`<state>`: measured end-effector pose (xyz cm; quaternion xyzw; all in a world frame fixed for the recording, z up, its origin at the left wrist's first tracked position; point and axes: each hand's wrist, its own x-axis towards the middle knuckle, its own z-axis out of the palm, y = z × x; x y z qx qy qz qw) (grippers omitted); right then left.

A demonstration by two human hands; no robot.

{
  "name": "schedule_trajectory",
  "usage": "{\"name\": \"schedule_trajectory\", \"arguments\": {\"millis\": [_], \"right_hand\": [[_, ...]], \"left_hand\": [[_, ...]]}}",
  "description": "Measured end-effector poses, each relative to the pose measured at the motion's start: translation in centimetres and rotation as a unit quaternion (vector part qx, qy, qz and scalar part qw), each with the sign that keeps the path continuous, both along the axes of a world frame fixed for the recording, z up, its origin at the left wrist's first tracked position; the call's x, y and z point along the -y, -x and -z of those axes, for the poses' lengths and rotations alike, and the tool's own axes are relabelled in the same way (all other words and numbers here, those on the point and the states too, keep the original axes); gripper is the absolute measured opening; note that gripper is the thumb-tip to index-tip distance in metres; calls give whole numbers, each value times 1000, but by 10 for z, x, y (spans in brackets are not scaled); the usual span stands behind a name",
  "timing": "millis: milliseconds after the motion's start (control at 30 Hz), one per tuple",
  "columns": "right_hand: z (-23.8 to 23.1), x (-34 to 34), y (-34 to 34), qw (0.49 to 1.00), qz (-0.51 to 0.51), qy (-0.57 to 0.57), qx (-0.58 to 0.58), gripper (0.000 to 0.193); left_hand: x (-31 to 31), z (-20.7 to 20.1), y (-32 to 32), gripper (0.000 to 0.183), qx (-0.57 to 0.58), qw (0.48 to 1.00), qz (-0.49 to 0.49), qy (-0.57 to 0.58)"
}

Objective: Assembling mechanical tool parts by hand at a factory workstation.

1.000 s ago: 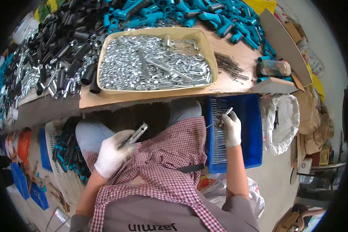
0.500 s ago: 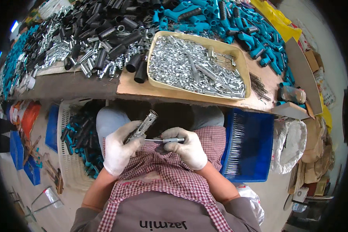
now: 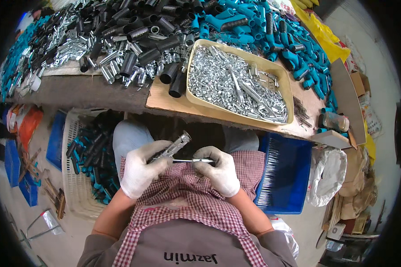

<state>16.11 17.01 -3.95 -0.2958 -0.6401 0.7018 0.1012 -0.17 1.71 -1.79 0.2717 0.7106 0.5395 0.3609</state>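
Note:
My left hand (image 3: 142, 171), in a white glove, is closed around a silver metal tube (image 3: 179, 143) with cut-outs, its open end tilted up and to the right. To its right, my gloved right hand (image 3: 219, 172) pinches a thin metal rod (image 3: 183, 160) with a thicker bright sleeve at the fingers. The rod lies nearly level between the two hands. Its left end goes behind or into my left fingers; I cannot tell which. Both hands are above the checked apron (image 3: 178, 187) on my lap.
On the bench ahead, a cream tray (image 3: 236, 119) holds small metal pins. Black tubes (image 3: 177, 84) and teal handles (image 3: 294, 58) are heaped behind it. A blue bin (image 3: 294, 187) of thin rods stands at right, a white crate (image 3: 73, 178) of teal-and-black parts at left.
The view has shifted slightly, so the bench appears moved right. The tube leans further to the right, and my right fingers cover more of the rod's sleeve.

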Motion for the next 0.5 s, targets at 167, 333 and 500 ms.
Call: {"name": "schedule_trajectory", "arguments": {"millis": [167, 333, 500], "right_hand": [[-9, -32, -15, 987, 75, -142, -14, 13], [-42, -49, -24, 988, 83, -127, -11, 13], [-58, -42, -11, 972, -54, -229, 6, 17]], "left_hand": [[12, -2, 4, 37, -164, 986, -5, -27], [17, -11, 14, 36, -239, 968, 74, -17], [15, -6, 10, 34, -275, 953, 102, -82]]}}
